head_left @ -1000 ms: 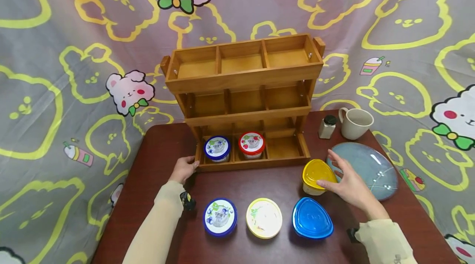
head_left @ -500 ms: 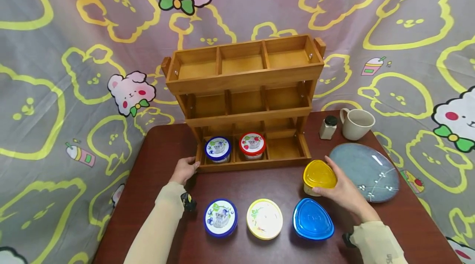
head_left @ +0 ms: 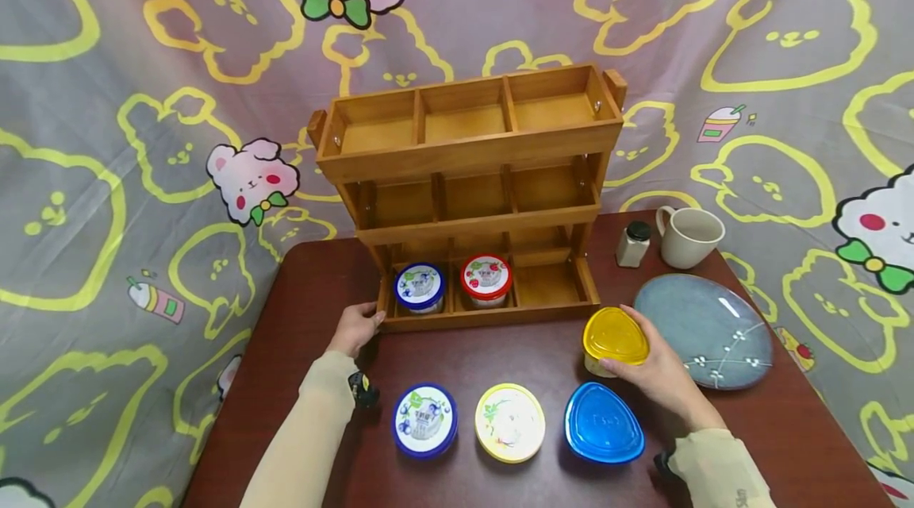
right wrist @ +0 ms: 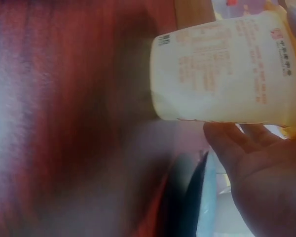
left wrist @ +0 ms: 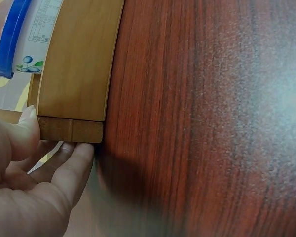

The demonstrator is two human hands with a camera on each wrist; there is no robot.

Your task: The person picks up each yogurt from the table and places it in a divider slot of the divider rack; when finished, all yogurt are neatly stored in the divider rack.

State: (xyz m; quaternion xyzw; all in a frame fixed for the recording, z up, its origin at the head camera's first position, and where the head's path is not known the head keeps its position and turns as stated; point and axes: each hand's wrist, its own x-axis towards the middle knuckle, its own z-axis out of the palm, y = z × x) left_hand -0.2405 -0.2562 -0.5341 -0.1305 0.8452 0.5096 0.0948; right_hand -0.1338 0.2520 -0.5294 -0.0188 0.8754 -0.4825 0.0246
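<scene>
In the head view my left hand (head_left: pixel 357 329) holds the lower left front corner of the wooden rack (head_left: pixel 467 151). Its thumb lies on one side of the corner and its fingers on the other in the left wrist view. My right hand (head_left: pixel 660 365) grips a tub with a yellow rounded-triangle lid (head_left: pixel 616 335), thumb at the near side. The right wrist view shows the tub's pale printed wall (right wrist: pixel 217 74), with fingers behind it. Just in front of it sits a tub with a blue rounded-triangle lid (head_left: pixel 603 422).
The bottom tier holds a blue-rimmed tub (head_left: pixel 419 286) and a red-rimmed tub (head_left: pixel 486 279). Nearer stand another blue-rimmed tub (head_left: pixel 424 419) and a yellow-rimmed tub (head_left: pixel 510 422). To the right are a grey-blue plate (head_left: pixel 703 329), a mug (head_left: pixel 689 238) and a black-capped jar (head_left: pixel 633 244).
My right hand has moved left and closed round the yellow-lidded tub, which stays in about the same place. The left hand keeps its place at the rack's corner.
</scene>
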